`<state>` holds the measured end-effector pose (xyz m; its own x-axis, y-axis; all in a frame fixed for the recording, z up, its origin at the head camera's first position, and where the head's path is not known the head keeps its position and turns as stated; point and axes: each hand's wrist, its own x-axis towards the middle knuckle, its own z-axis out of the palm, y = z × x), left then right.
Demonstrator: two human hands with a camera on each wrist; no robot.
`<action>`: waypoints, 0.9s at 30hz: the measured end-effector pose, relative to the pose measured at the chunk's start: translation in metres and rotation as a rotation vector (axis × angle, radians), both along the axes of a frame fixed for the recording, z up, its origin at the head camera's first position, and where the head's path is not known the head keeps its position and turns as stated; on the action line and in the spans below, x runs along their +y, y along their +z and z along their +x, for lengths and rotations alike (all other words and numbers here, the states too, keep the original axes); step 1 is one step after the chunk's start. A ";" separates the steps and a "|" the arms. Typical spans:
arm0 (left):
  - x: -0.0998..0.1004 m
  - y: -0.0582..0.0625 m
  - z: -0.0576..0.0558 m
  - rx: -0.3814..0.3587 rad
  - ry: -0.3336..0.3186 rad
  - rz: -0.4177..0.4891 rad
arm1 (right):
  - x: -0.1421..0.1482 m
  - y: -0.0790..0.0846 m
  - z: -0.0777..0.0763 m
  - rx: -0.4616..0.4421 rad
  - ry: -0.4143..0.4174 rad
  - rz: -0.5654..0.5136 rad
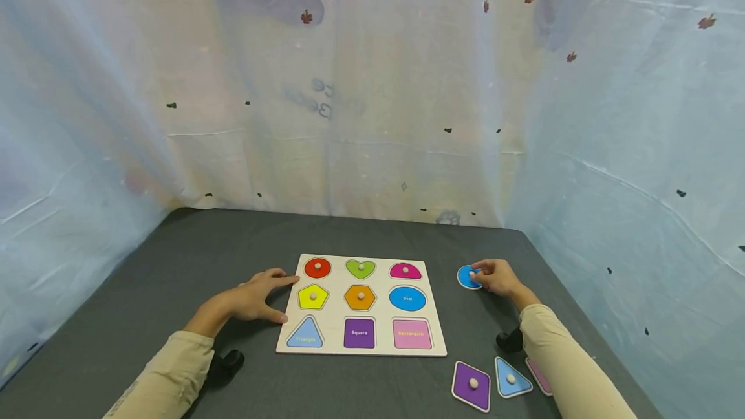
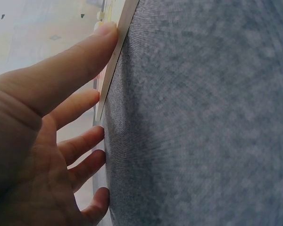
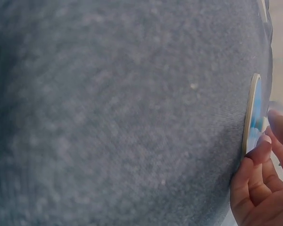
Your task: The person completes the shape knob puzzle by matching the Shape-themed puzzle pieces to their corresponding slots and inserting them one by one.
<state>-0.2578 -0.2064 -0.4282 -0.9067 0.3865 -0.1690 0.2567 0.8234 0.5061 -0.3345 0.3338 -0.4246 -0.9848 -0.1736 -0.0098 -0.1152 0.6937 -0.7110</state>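
Note:
A white wooden shape puzzle board (image 1: 337,323) lies on the table. My left hand (image 1: 253,296) rests at the board's left side with fingers spread, thumb and index fingertip touching its edge. In the left wrist view the thumb (image 2: 80,59) lies against the board's rim and the other fingers stay extended. To the right of the board, my right hand (image 1: 496,277) pinches the small knob of a blue oval puzzle piece (image 1: 464,277). In the right wrist view the oval piece (image 3: 251,110) is seen nearly edge-on beside the fingertips.
Red circle (image 1: 317,268), green heart, pink half-circle, yellow pentagon and orange hexagon pieces sit in the board. Oval (image 1: 407,299), triangle, square and rectangle spaces show printed words. Near the right forearm lie a purple piece (image 1: 472,386), a blue triangle (image 1: 512,378) and a partly hidden pink piece (image 1: 538,377).

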 end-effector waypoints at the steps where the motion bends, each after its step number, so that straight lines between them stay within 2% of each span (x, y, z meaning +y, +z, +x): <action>1: 0.000 0.000 0.000 0.000 0.000 0.001 | 0.000 0.000 0.000 0.001 -0.003 0.004; 10: 0.000 0.002 0.001 -0.002 0.000 0.009 | 0.001 -0.003 -0.004 -0.008 -0.036 0.044; 20: 0.000 0.002 0.000 -0.006 0.003 0.000 | -0.002 -0.004 -0.007 0.044 -0.076 0.117; 27: 0.000 0.002 0.000 -0.008 0.007 -0.003 | -0.004 -0.001 -0.006 0.046 -0.079 0.127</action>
<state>-0.2573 -0.2064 -0.4260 -0.9081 0.3794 -0.1773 0.2468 0.8269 0.5053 -0.3409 0.3295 -0.4256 -0.9952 -0.0957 0.0187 -0.0871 0.7857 -0.6124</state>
